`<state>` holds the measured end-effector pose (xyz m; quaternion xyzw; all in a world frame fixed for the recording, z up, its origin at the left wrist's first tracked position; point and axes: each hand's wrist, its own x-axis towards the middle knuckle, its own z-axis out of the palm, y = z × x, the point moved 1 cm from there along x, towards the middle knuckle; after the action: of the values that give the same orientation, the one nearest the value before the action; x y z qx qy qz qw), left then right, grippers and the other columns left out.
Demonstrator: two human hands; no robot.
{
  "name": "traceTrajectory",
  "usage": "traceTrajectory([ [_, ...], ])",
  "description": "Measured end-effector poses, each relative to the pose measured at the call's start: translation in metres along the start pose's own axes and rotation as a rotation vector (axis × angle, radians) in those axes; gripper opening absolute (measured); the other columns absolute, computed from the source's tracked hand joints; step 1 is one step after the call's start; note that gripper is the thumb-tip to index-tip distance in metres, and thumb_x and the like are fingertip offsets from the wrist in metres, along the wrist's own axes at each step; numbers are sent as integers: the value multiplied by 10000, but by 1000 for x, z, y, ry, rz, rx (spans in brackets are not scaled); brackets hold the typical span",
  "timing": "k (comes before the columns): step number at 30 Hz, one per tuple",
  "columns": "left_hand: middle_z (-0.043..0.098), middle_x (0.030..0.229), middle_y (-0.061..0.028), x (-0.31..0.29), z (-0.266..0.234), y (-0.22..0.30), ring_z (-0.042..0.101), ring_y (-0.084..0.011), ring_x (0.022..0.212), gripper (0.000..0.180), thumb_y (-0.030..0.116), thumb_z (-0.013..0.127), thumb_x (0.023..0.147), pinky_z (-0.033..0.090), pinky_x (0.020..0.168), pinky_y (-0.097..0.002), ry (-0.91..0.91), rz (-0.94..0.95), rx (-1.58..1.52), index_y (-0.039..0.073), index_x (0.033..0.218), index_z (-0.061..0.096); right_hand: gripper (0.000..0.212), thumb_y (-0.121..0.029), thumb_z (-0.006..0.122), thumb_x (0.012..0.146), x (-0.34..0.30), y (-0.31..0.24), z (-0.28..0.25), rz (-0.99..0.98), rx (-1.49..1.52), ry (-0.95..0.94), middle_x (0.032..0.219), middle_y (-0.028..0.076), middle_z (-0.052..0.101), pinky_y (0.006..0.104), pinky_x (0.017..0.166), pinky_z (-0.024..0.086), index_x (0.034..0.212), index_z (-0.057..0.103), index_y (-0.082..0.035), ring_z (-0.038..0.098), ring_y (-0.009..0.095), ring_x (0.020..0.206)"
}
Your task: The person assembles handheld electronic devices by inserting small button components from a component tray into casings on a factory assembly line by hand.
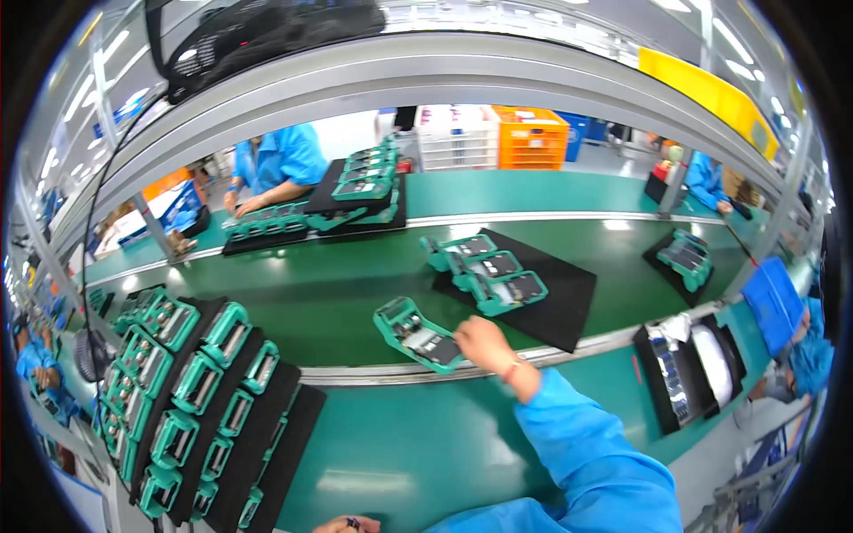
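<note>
My right hand [489,345] reaches forward over the near edge of the conveyor belt. Its fingers are closed on the right end of a green-framed electronic housing [410,327], which has grey and black parts inside and lies tilted. At the lower edge my left hand [342,526] shows only in part. Its fingers look curled, with a small dark thing at them that I cannot make out. Just beyond my right hand, several similar green housings [498,266] sit in a row on a black mat [569,298] on the belt.
Stacked black sheets with many green housings [173,382] stand at the left. A black box [680,373] with parts and a blue bin [771,302] are at the right. Across the belt, a person in blue [284,164] works beside more housings [364,173]. A metal beam [444,75] spans overhead.
</note>
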<state>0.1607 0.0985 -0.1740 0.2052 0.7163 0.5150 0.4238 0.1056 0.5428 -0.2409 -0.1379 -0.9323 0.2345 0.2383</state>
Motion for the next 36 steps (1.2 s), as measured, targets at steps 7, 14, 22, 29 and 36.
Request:
traceTrajectory([
  [7,631,949,-76,56,47,56,548,-127,796,382,308,452,970,446,743,-261,-67,117,12,-34,1021,614,248,-197,585,854,-154,101,-162,508,165,401,624,90,616,304,447,445,760,661,19,573,163,484],
  [14,628,1047,-180,108,105,55,600,-243,963,324,198,401,965,458,863,-338,-131,233,-54,-60,899,585,359,-301,524,892,-106,174,-121,620,-163,354,818,234,641,486,767,482,766,677,-3,617,408,818],
  [22,629,1039,-92,112,97,49,564,-200,929,292,284,527,935,429,852,-319,-36,139,-168,24,1021,629,319,-266,641,837,-152,171,-133,951,411,311,692,126,632,287,379,392,853,611,51,562,142,474],
  [29,614,1062,-166,123,109,62,596,-231,955,307,217,418,974,462,860,-341,-37,253,-171,-43,923,572,562,-550,665,789,-101,174,-129,1191,939,126,668,18,399,246,391,292,821,543,-3,357,101,499],
  [36,617,1072,-156,118,90,57,604,-235,964,314,274,455,974,476,839,-342,6,309,-214,-21,989,563,378,-240,618,872,-69,171,-87,1076,1499,595,1102,124,584,615,798,488,1191,521,-62,596,354,961],
])
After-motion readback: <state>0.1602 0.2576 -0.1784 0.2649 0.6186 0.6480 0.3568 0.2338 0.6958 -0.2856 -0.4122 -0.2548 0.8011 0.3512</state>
